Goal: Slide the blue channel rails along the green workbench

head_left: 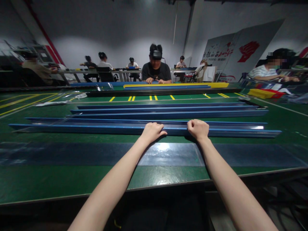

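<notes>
A long blue channel strip (96,129) lies crosswise on the green table in front of me. My left hand (152,131) grips its near wall around the middle, thumb on the near side and fingers over the top edge. To the right, my right hand (199,129) is closed on the same wall, its fingertips hidden. Nearer to me a clear plastic strip (101,154) lies flat, passing under both forearms. Just beyond the gripped channel, several more blue strips (173,113) lie parallel to it.
Farther back on the green table (72,179) lie a black strip (158,93) and a yellow strip (218,85). A person (156,69) sits across from me, hands at a blue strip. A yellow tray (261,93) stands at the right. Other people work behind.
</notes>
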`<state>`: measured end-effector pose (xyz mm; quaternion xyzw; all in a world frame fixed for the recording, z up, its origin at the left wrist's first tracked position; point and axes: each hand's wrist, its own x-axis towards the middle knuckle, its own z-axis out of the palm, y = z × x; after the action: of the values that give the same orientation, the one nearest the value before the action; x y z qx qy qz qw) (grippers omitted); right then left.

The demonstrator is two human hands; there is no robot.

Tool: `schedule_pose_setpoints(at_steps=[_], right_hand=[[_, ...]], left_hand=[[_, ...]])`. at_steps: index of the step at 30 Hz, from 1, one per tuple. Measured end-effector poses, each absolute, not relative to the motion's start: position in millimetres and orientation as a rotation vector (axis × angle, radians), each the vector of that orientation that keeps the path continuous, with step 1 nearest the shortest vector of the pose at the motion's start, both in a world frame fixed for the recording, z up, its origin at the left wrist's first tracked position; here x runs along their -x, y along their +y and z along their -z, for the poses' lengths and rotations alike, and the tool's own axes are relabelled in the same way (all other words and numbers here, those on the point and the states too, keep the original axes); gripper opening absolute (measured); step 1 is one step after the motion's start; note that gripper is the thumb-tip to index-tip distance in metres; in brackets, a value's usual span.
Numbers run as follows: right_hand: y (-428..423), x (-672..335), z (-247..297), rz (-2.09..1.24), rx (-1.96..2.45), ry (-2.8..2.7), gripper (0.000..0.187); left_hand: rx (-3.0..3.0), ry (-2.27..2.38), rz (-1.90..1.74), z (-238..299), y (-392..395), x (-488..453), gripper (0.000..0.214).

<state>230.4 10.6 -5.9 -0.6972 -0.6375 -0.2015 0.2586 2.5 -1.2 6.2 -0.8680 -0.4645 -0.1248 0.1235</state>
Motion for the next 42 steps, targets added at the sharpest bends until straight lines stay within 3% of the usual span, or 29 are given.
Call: schedule_pose_setpoints(at_steps=[42], right_hand=[[10.8, -230.6, 6.3, 0.537, 1.913, -1.746, 0.036]], left_hand=[[2.514, -1.503, 0.442, -5.0, 1.7, -1.8, 0.041]])
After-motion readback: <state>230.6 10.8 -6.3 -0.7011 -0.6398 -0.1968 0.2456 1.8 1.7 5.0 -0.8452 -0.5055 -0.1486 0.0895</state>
